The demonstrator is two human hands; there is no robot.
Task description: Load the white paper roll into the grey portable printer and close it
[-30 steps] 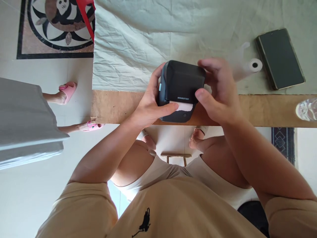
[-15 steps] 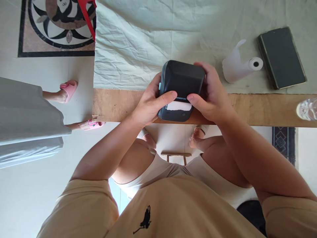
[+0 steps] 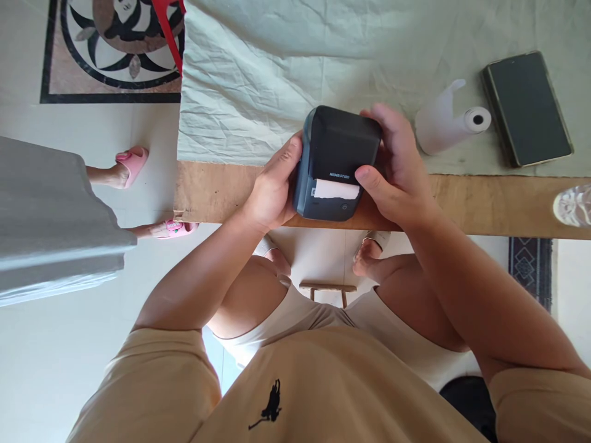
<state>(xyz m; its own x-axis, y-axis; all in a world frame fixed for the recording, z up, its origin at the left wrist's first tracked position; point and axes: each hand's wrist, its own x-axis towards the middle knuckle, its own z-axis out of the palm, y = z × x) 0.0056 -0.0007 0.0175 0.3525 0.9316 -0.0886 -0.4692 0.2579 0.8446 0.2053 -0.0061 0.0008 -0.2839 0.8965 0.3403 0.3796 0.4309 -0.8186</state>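
Between my hands, over the table's near edge, is a dark label printer [image 3: 344, 147] marked NIIMBOT. A torn white strip of label paper [image 3: 336, 189] sticks out of its front slot. My left hand [image 3: 276, 184] grips the printer's left side, the thumb lying along that side and the other fingers hidden beneath. My right hand [image 3: 399, 166] holds the right side, thumb at the lower front corner and fingers at the upper right edge. Right of my right hand, a partly unrolled white roll [image 3: 452, 123] lies on the cloth.
A dark tablet-like device [image 3: 529, 111] lies at the right on the green cloth [image 3: 277, 74]. A clear, shiny object [image 3: 572, 204] is on the wooden table edge [image 3: 494, 203]. At the left stands a person in pink slippers [image 3: 133, 165]. Something red [image 3: 168, 31] is at the cloth's far left corner.
My left thumb has moved off the printer's front face to its left side, uncovering the brand name. The printer has shifted slightly upward in view. My right thumb has lifted a little higher.
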